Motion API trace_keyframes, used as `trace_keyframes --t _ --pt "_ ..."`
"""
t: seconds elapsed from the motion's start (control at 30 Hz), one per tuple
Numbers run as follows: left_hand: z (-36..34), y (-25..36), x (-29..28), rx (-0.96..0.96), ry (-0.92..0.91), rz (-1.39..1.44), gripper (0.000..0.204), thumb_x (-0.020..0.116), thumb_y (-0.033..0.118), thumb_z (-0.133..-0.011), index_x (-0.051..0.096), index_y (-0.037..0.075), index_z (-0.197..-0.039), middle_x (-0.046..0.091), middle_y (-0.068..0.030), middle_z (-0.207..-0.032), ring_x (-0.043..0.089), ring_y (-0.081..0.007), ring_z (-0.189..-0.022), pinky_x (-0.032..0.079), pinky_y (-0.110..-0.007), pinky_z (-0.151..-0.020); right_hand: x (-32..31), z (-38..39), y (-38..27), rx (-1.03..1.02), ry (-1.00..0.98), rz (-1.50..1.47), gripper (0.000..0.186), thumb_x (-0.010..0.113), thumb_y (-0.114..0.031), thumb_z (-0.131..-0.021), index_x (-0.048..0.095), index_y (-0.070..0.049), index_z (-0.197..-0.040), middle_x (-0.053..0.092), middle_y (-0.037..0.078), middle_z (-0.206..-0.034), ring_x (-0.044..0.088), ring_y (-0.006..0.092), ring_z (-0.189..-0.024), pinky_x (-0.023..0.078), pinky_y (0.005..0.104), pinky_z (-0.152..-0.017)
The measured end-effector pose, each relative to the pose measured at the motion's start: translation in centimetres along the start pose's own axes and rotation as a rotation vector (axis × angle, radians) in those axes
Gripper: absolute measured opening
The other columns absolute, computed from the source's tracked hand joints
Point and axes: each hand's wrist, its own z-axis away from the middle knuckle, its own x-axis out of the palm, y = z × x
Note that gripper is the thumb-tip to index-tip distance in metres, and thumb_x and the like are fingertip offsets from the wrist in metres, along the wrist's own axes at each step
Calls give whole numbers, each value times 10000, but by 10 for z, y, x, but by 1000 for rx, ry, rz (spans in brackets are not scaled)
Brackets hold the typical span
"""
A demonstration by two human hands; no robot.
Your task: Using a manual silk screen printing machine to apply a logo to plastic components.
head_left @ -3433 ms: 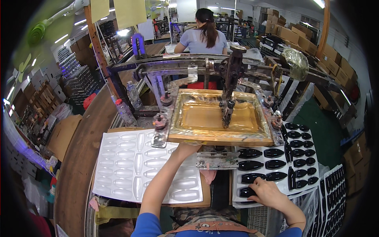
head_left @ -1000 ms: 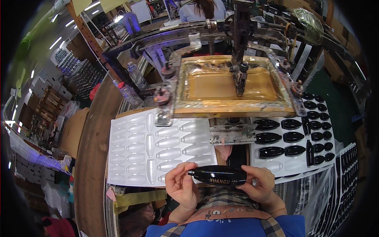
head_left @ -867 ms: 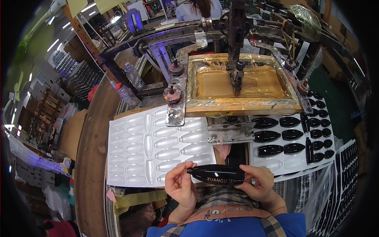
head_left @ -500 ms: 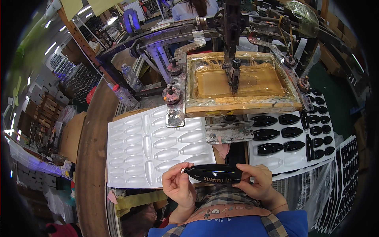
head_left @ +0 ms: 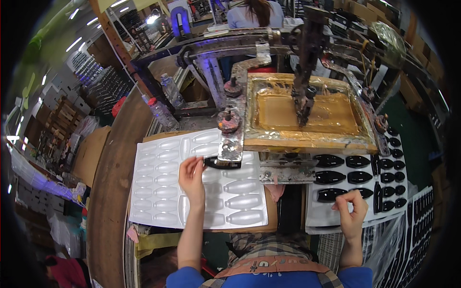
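My left hand pinches one end of a glossy black bottle marked with pale lettering. This bottle lies level over the white moulded tray, just at the lower end of the frame's metal arm. On the right, my right hand is closed, its bent fingers at the near right end of another black bottle. That bottle lies in a second white tray among several like it. My fingers partly cover the neighbouring bottle.
A wood-edged screen frame with brownish ink hangs ahead, beneath a dark upright arm. A metal fixture stands between the trays. Plastic bottles stand at the left. Another person sits beyond the machine.
Both hands held one black bottle before my chest. My left hand has carried it up and left over the white tray; my right hand has let go and moved right to the black bottles.
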Motion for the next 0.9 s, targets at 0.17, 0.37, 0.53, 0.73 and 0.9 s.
trace_keyframes --t 0.17,0.37,0.53,0.73,0.9 --pt "-67 -60 34 36 -68 -7 178 552 23 -810 491 -27 -969 578 -106 -896 562 -135 -820 510 -252 -688 -21 13 23 -218 -90 108 212 471 -16 -820 449 -20 -609 491 23 -492 469 81 -439 451 290 -716" --pt "-96 -149 62 74 -25 -199 210 597 32 -764 508 -20 -947 591 -65 -818 542 -97 -719 449 -216 -646 -22 17 20 -188 -52 155 161 469 -10 -813 493 -3 -655 519 38 -496 499 100 -435 455 288 -686" --pt "-78 -131 77 -77 -26 -176 161 584 47 -760 526 -5 -901 590 -29 -793 532 -77 -686 438 -216 -634 -23 23 9 68 -35 115 83 547 -10 -771 526 -13 -691 561 44 -524 564 151 -489 426 242 -518" --pt "-69 -131 75 -139 -92 -316 182 531 127 -804 525 14 -946 587 -45 -827 552 -114 -708 460 -257 -647 -18 10 15 -27 -99 172 30 554 13 -760 562 27 -784 590 99 -682 577 174 -606 437 245 -564" --pt "-66 -143 56 -168 -178 -425 222 487 194 -840 524 29 -984 586 -59 -855 569 -145 -727 479 -291 -659 -27 -12 20 -181 -269 542 355 665 -123 -648 556 16 -955 565 128 -935 544 286 -804 454 336 -670"
